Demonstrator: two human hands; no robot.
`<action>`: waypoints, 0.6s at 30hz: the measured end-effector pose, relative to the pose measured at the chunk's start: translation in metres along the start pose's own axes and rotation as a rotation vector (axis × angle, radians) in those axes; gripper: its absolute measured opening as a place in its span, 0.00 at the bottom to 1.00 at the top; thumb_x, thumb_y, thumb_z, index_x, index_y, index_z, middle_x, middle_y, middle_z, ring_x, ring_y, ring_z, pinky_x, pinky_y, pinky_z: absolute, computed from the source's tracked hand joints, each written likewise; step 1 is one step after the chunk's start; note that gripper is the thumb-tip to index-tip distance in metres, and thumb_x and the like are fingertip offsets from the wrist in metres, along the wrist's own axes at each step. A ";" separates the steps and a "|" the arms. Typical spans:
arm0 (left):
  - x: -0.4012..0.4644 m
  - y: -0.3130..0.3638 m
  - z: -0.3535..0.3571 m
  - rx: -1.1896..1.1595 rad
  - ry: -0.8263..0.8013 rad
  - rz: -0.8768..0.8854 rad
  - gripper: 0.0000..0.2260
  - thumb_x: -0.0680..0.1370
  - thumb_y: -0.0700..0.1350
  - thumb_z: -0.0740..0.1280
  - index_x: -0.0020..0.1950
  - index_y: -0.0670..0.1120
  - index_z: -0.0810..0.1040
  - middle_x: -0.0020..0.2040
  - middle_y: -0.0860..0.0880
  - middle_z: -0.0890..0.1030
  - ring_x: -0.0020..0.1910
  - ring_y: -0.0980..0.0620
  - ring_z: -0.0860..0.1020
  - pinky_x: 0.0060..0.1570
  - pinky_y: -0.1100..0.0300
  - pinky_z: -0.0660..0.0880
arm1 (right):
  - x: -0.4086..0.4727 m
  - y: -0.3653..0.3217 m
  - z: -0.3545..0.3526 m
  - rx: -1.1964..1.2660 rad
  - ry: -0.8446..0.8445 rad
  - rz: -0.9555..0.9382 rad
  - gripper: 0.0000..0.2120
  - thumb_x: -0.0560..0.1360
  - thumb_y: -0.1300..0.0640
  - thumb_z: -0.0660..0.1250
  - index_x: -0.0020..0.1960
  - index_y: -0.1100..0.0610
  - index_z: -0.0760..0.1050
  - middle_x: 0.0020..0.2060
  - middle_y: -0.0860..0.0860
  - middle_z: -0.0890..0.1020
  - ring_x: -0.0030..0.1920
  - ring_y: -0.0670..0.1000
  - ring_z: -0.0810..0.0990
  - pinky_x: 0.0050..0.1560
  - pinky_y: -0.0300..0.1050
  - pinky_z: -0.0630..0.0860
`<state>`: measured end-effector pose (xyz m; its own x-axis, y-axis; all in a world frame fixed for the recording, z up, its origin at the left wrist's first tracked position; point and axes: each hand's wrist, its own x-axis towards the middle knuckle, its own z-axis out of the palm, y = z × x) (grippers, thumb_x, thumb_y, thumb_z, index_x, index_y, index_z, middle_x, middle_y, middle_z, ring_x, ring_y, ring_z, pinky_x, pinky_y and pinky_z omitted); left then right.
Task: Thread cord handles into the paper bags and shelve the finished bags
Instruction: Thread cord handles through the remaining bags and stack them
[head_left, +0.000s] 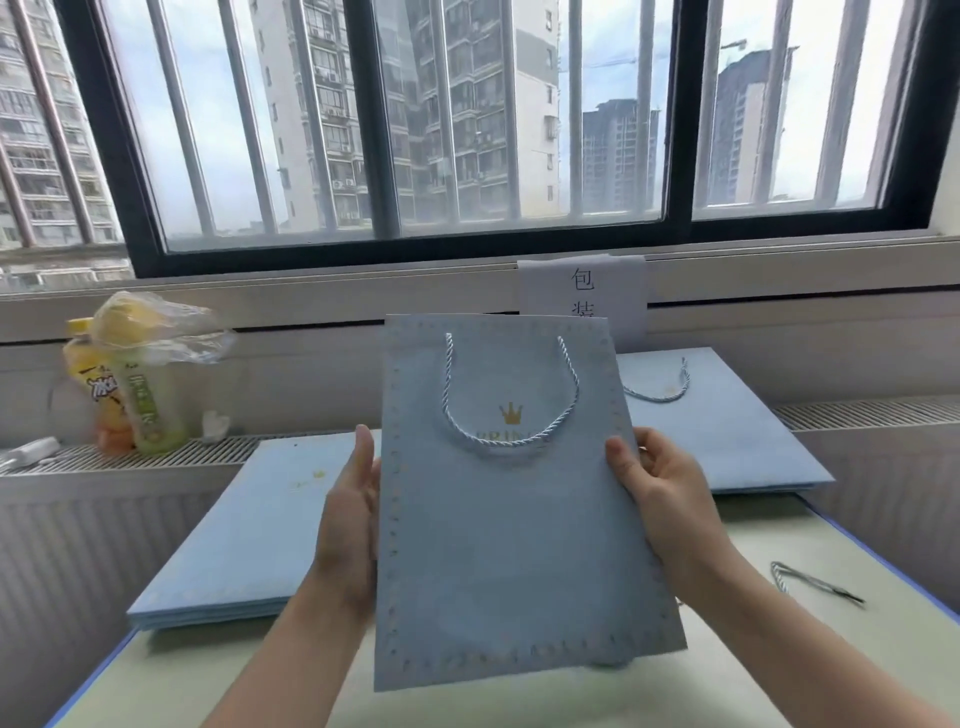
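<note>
I hold a flat light-blue paper bag (514, 545) upright in front of me. It has a gold crown print, and a twisted blue-white cord handle (511, 410) hangs down its front. My left hand (353, 514) grips the bag's left edge, thumb on the front. My right hand (660, 499) grips its right edge the same way. A stack of flat blue bags (249, 545) lies on the table at the left. Another stack (727, 431) lies at the right, its top bag carrying a cord handle. A loose cord (810, 582) lies on the table at the far right.
Drink bottles in a clear plastic bag (140, 374) stand on the radiator grille at the left. A paper sign (582, 291) is taped under the barred window. The pale green table (779, 649) has a blue edge.
</note>
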<state>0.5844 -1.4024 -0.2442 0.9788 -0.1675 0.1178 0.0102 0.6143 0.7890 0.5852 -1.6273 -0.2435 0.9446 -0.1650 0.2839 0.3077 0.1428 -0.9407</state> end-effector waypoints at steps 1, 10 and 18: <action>-0.004 0.001 0.004 0.080 -0.026 -0.013 0.28 0.79 0.61 0.53 0.43 0.44 0.86 0.41 0.43 0.84 0.39 0.44 0.84 0.33 0.55 0.80 | 0.003 -0.001 -0.004 -0.017 0.042 -0.012 0.06 0.79 0.58 0.62 0.49 0.59 0.76 0.41 0.54 0.85 0.38 0.52 0.83 0.38 0.46 0.81; 0.000 -0.013 0.012 0.466 0.092 -0.014 0.14 0.72 0.40 0.69 0.57 0.39 0.78 0.48 0.40 0.84 0.40 0.43 0.84 0.29 0.57 0.79 | 0.017 -0.002 -0.021 0.285 0.041 0.220 0.18 0.82 0.51 0.56 0.46 0.61 0.78 0.32 0.54 0.84 0.30 0.52 0.82 0.32 0.44 0.79; 0.008 -0.027 0.011 0.169 0.214 0.120 0.14 0.80 0.42 0.61 0.64 0.42 0.74 0.55 0.44 0.83 0.49 0.46 0.83 0.36 0.59 0.80 | -0.009 0.011 0.001 0.284 -0.682 0.482 0.11 0.76 0.65 0.65 0.57 0.59 0.76 0.49 0.54 0.80 0.48 0.53 0.82 0.44 0.45 0.78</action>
<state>0.5897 -1.4287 -0.2580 0.9920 0.0758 0.1007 -0.1248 0.4797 0.8685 0.5801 -1.6232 -0.2559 0.8135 0.5816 0.0026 -0.2104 0.2986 -0.9309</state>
